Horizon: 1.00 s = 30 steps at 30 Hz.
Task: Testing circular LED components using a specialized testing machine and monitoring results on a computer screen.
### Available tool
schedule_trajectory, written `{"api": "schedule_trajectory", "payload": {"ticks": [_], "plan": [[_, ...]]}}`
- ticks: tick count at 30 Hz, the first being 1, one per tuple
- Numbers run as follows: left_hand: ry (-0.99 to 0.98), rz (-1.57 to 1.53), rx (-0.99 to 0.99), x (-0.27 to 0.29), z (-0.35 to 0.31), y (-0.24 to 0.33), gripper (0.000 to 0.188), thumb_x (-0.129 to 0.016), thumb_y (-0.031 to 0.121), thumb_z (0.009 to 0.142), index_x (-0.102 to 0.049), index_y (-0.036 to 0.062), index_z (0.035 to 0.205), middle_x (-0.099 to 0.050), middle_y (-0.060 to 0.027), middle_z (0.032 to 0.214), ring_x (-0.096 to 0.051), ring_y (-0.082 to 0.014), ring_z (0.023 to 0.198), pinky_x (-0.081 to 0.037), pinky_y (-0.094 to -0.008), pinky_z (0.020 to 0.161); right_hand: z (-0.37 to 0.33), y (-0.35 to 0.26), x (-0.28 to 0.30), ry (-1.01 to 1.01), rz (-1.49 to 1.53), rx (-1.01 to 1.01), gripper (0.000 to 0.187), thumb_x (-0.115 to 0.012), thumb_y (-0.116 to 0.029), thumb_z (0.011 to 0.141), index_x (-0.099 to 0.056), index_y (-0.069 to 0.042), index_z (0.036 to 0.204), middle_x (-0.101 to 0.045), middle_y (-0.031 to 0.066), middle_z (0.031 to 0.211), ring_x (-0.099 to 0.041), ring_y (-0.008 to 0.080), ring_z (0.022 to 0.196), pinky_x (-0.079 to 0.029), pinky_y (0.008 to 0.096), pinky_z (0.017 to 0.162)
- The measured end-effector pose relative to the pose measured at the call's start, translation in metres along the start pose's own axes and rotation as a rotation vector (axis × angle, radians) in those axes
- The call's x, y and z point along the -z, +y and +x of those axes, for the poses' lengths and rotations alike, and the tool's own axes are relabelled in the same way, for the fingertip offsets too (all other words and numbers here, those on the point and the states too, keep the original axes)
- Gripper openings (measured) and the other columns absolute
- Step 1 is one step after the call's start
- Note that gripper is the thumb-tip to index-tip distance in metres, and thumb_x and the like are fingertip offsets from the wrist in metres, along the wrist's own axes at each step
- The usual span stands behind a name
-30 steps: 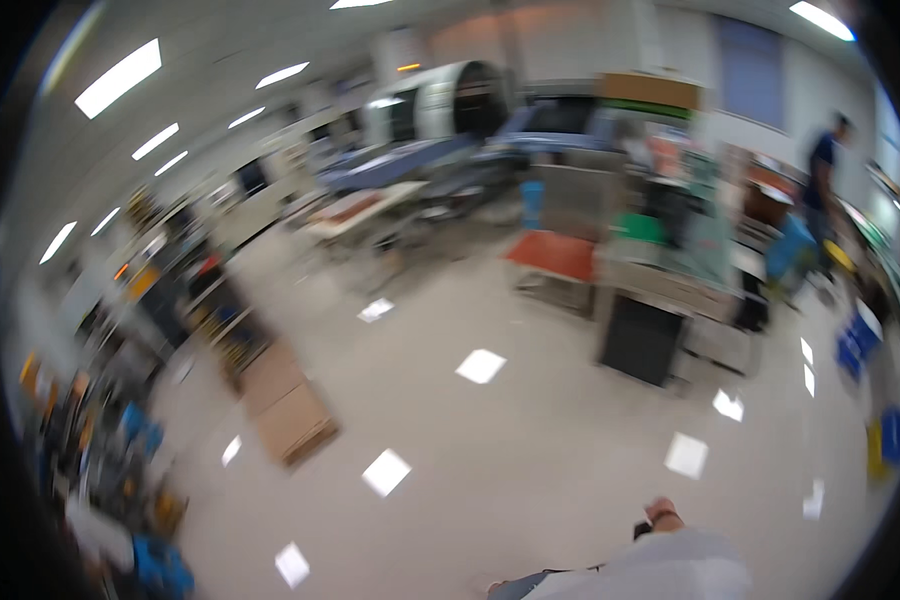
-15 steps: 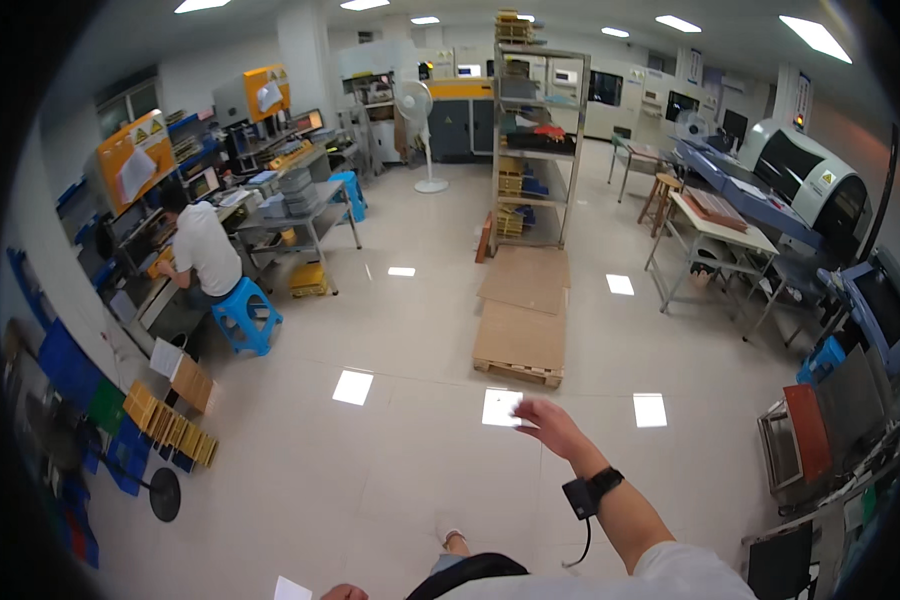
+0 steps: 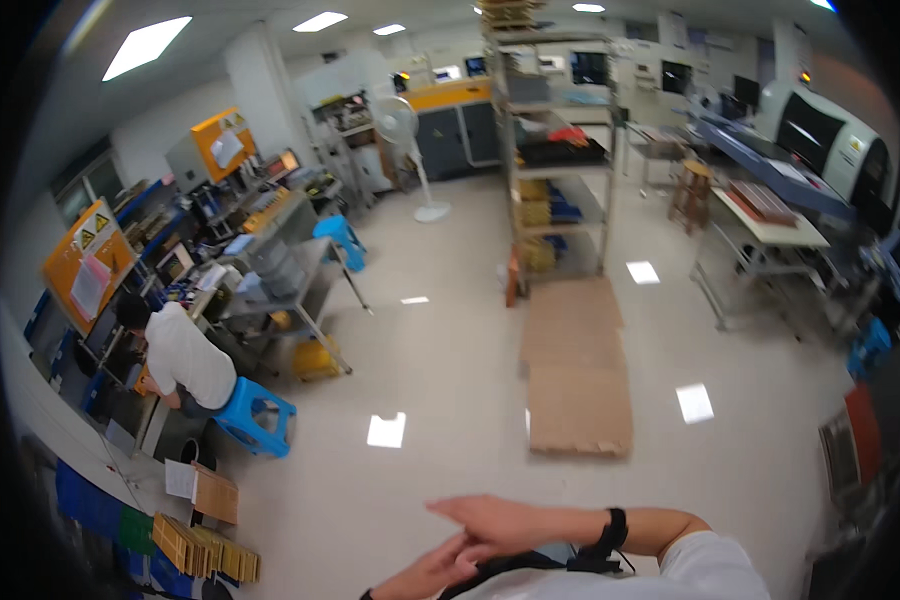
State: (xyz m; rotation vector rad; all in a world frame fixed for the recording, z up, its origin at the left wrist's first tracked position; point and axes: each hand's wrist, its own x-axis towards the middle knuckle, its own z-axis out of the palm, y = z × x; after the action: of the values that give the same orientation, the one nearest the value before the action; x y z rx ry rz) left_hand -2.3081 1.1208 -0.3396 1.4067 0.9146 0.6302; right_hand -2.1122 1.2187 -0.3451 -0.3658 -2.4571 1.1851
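Observation:
My right hand [image 3: 495,522] is low in the middle, with fingers stretched out to the left and nothing seen in it. A black band [image 3: 613,530] circles that wrist. Just below it my left hand [image 3: 425,572] comes up from the lower edge, its fingers overlapping the underside of the right hand. The left fingertips are partly hidden there, and no object shows between the two hands. Ahead on the floor, apart from both hands, lies brown cardboard [image 3: 578,400] in front of a metal shelf rack [image 3: 560,172].
A person in a white shirt [image 3: 185,350] sits on a blue stool [image 3: 255,415] at the left bench. A standing fan [image 3: 425,170] is farther back. Yellow racks [image 3: 205,550] stand at lower left. To the right are a white-topped table [image 3: 770,225] and machines.
My right hand has come down and left, and my left hand has risen from the lower edge to meet it. The view has shifted, bringing the rack and cardboard nearer.

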Motion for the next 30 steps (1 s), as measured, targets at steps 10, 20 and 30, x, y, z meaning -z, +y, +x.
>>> {"api": "schedule_trajectory", "payload": {"ticks": [10, 20, 30], "plan": [[0.288, 0.208, 0.209, 0.214, 0.108, 0.031, 0.026, -0.063, 0.025, 0.094, -0.068, 0.0024, 0.105, -0.07, -0.0115, 0.096, -0.064, -0.0167, 0.086, -0.051, -0.0301, 0.073, 0.253, 0.137, 0.121, -0.614, -0.119, 0.259, 0.042, -0.054, -0.032, 0.092, -0.053, -0.007, 0.126, -0.066, 0.0239, 0.097, -0.064, 0.0406, 0.084, -0.051, 0.0484, 0.072], [0.373, -0.251, 0.018, 0.507, 0.331, 0.028, 0.017, -0.069, 0.014, 0.09, -0.067, 0.0037, 0.103, -0.068, -0.0075, 0.1, -0.062, -0.0131, 0.088, -0.051, -0.029, 0.078, 0.463, 0.308, 0.297, -0.272, -0.051, 0.01, 0.046, -0.059, -0.032, 0.091, -0.052, -0.004, 0.128, -0.067, 0.0209, 0.095, -0.064, 0.0397, 0.086, -0.05, 0.0471, 0.073], [0.05, -0.178, -0.087, 0.722, 0.591, 0.032, 0.019, -0.071, 0.019, 0.089, -0.058, 0.0081, 0.096, -0.06, -0.0002, 0.089, -0.053, -0.0081, 0.08, -0.046, -0.0249, 0.069, 0.585, 0.52, 0.466, -0.136, 0.059, -0.17, 0.063, -0.064, -0.037, 0.089, -0.045, -0.002, 0.137, -0.064, 0.0247, 0.111, -0.063, 0.0407, 0.098, -0.051, 0.0441, 0.084]]}}
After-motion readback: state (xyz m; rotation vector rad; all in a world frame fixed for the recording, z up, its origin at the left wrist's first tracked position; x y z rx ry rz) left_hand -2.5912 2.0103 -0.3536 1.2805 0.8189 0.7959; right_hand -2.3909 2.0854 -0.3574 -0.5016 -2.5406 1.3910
